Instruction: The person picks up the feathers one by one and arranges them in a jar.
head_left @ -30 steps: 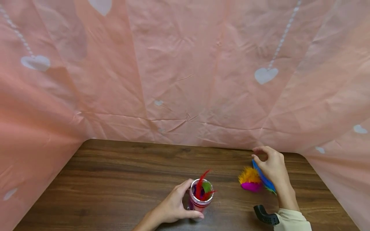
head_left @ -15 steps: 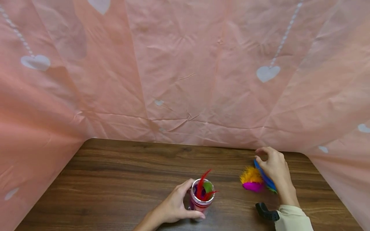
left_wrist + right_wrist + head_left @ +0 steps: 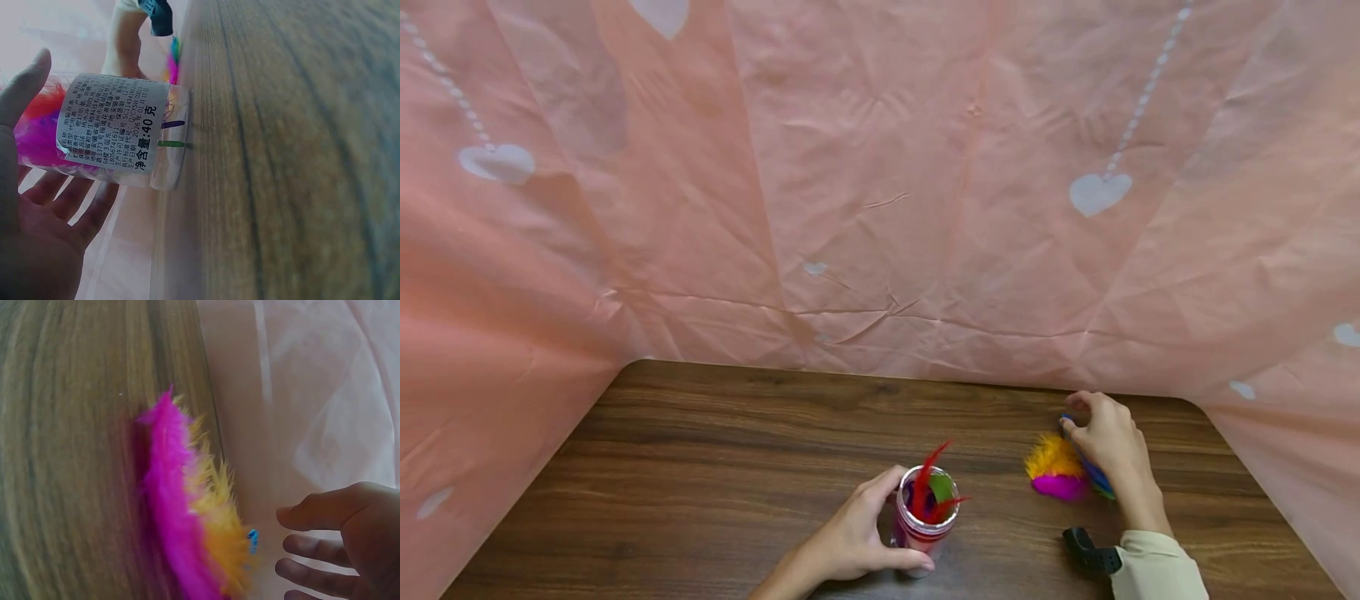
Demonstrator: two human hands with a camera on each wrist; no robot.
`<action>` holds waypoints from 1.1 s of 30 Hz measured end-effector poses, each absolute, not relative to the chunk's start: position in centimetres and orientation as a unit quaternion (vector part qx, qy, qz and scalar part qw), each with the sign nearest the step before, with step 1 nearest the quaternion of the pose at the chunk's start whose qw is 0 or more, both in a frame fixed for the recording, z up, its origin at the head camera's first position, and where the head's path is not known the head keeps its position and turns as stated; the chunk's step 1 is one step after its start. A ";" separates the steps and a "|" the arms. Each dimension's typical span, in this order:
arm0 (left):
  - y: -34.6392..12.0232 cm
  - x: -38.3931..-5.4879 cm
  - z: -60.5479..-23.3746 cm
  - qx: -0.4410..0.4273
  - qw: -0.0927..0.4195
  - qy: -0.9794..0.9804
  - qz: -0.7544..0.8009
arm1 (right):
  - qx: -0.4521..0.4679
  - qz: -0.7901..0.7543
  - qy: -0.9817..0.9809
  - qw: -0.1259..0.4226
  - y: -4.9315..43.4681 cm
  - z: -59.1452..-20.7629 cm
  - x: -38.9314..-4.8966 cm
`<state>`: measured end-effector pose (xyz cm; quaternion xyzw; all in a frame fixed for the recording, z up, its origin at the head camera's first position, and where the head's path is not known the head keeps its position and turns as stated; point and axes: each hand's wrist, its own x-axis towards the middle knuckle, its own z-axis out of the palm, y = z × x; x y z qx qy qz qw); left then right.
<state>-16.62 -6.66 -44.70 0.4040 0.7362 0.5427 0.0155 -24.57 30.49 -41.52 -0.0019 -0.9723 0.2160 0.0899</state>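
My left hand (image 3: 850,537) grips a clear plastic jar (image 3: 916,533) upright on the table, thumb on one side and fingers round the other. Red feathers (image 3: 922,490) poke out of its open mouth, and purple and green show inside. In the left wrist view the jar carries a white printed label (image 3: 112,122). At the right, my right hand (image 3: 1112,442) hovers with curved, parted fingers over a blue feather (image 3: 1097,477), partly hidden beneath it. Beside it lie an orange feather (image 3: 1051,457) and a magenta feather (image 3: 1060,487). In the right wrist view nothing sits between thumb and fingers.
The brown wood-grain table (image 3: 700,467) has a pink sheet (image 3: 865,250) with white hearts hanging around its back and sides. A black curved device (image 3: 1090,554) sits at my right wrist, by the sleeve (image 3: 1157,567).
My right hand has come slightly lower and nearer the blue feather, covering more of it. The left hand and jar stay in place; the view has shifted a little.
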 end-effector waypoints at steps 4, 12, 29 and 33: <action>-6.6 -16.6 -44.7 0.406 0.012 0.739 0.538 | -0.011 0.214 -0.974 0.075 30.6 -41.8 -24.7; -6.6 -16.6 -44.7 0.405 0.019 0.740 0.538 | -0.020 0.210 -0.977 0.039 30.9 -42.6 -24.8; -6.7 -16.5 -44.6 0.391 0.036 0.737 0.551 | -0.018 0.207 -0.978 0.038 31.1 -43.0 -25.1; -6.8 -16.5 -44.7 0.389 0.037 0.738 0.550 | -0.017 0.212 -0.976 0.041 31.1 -43.0 -25.1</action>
